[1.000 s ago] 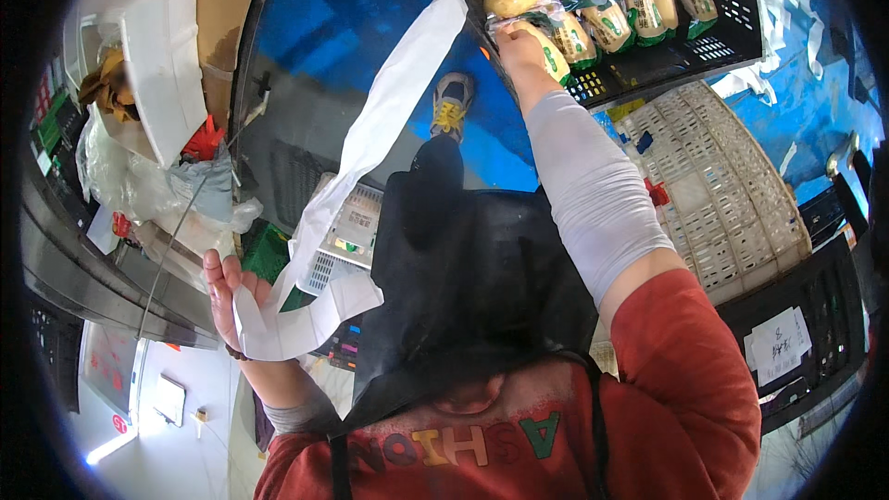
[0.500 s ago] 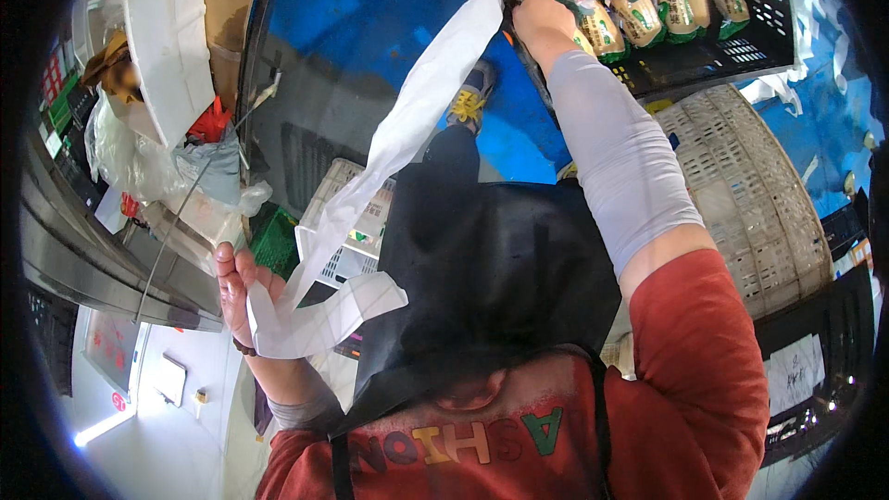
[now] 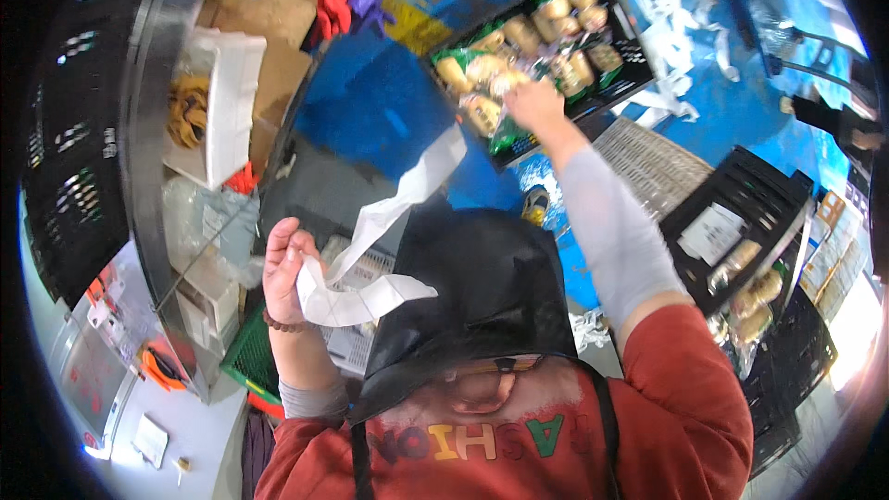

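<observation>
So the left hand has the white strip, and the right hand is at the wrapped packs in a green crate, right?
Not quite: the head view shows that the crate is black, not green. The left hand does have the white strip, and the right hand is at the wrapped packs.

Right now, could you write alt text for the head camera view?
A person's bare right hand reaches among plastic-wrapped pale-yellow packages in a black perforated crate, while a long white paper-like strip trails from the bare left hand. Blue floor shows beyond.
</observation>
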Action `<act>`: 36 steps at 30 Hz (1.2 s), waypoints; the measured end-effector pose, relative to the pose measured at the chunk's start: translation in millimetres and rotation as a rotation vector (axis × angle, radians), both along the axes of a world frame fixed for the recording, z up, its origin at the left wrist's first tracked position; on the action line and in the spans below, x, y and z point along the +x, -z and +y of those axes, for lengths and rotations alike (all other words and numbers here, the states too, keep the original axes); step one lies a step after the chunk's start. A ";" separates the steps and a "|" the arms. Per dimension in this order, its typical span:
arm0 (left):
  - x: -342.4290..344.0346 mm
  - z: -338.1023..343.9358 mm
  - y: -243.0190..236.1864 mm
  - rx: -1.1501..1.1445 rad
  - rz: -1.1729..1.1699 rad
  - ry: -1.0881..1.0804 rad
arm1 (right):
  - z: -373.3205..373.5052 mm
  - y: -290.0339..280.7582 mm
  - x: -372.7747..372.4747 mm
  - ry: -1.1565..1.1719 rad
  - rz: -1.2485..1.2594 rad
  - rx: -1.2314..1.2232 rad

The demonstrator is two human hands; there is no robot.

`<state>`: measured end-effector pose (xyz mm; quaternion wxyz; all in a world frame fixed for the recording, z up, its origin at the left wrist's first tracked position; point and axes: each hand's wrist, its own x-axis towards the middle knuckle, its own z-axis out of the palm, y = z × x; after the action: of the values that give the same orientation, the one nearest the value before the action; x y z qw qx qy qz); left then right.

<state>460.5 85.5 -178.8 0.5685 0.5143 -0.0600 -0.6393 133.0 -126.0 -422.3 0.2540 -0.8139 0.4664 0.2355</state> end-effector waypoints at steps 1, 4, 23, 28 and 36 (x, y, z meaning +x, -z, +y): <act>-2.7 -2.1 -12.0 -0.018 -0.009 0.024 | 9.7 -71.8 4.0 0.235 -0.042 -0.047; -15.6 -29.5 -53.2 -0.110 -0.055 0.118 | 43.5 -153.2 -19.7 0.531 -0.319 -0.212; -287.3 -59.1 -196.5 -0.521 -0.011 0.887 | 406.7 -415.3 -391.0 1.753 -1.894 -0.572; -444.1 -23.3 -227.1 -0.532 -0.129 1.044 | 432.6 -369.8 -506.2 1.854 -1.623 -0.745; -661.5 -11.6 -101.2 -0.650 -0.883 1.466 | 389.2 -308.0 -587.3 2.007 -1.650 -0.608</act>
<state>-201.0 73.9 -77.5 0.0625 0.3600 -0.7603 -0.5370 -454.3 263.2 -114.3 0.3318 -0.0476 0.6040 -0.7231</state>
